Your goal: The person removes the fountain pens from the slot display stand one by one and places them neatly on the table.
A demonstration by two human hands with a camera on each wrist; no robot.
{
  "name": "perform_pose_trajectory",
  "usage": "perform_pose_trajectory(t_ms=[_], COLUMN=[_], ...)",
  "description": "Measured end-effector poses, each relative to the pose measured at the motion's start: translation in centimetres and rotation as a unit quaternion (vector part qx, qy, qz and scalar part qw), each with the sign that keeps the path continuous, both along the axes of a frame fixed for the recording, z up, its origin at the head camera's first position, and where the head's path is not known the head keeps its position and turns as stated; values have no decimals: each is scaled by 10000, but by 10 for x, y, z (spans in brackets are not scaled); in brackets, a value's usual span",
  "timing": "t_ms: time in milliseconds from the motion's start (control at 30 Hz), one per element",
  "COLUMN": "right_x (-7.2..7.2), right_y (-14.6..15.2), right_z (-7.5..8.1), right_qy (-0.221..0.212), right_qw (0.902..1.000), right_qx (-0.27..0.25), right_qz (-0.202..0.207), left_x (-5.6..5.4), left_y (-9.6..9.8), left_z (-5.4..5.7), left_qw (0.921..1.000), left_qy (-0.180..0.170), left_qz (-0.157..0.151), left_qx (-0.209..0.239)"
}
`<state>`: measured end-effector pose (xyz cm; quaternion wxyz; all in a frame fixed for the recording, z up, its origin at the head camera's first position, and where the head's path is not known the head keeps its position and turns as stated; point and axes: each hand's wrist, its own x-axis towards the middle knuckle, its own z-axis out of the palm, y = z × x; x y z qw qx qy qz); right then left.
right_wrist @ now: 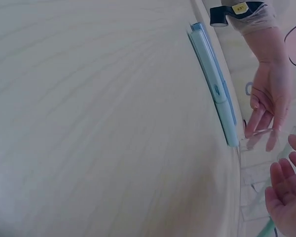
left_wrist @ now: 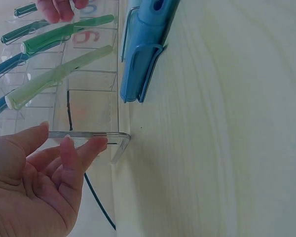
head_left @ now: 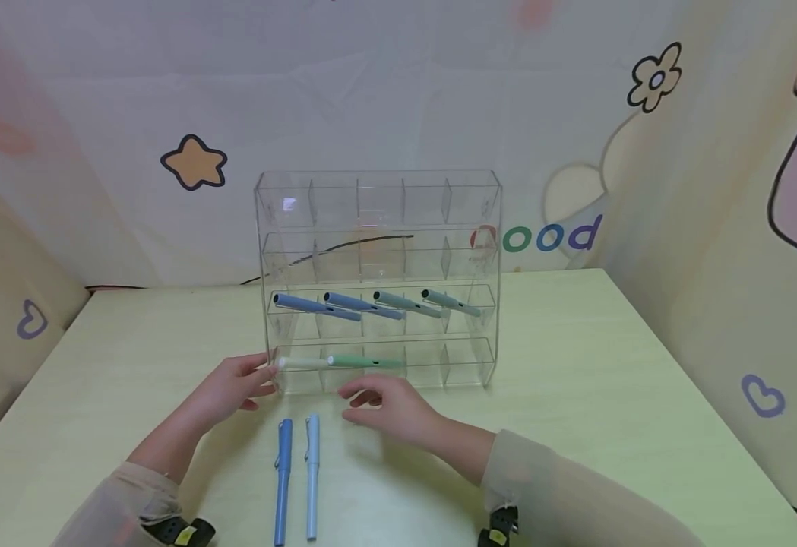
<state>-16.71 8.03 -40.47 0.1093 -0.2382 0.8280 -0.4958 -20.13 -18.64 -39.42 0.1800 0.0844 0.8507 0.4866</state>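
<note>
A clear acrylic pen rack (head_left: 498, 251) with tiered compartments stands upright on the table. My left hand (head_left: 227, 387) holds its lower left side edge, thumb and fingers about the panel in the left wrist view. My right hand (head_left: 398, 410), fingers loosely bent and holding nothing, hovers just in front of the bottom tier. In that tier lie a pale green pen (head_left: 302, 364) and a green pen (head_left: 364, 362). Two blue pens (head_left: 302, 304) and two grey-green pens (head_left: 405, 304) slant in the tier above.
On the table (head_left: 610, 425) between my forearms lie a dark blue pen (head_left: 283, 479) and a light blue pen (head_left: 312, 475), side by side. A printed cloth backdrop (head_left: 398, 99) hangs behind the table and along its sides.
</note>
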Motion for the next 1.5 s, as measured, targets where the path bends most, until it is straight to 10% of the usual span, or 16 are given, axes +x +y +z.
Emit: perform_pose_trajectory(t_ms=[533, 1500], right_x=[-18, -32], right_y=[18, -8], right_z=[16, 14], right_qy=[1793, 2405], right_qw=[9800, 9687], right_qx=[58, 479], right_qz=[-855, -396], left_x=[-1, -2], left_y=[-1, -1], left_z=[-2, -2], left_qw=[10000, 10000], left_qy=[-12, 20], left_qz=[18, 28], left_qx=[28, 1])
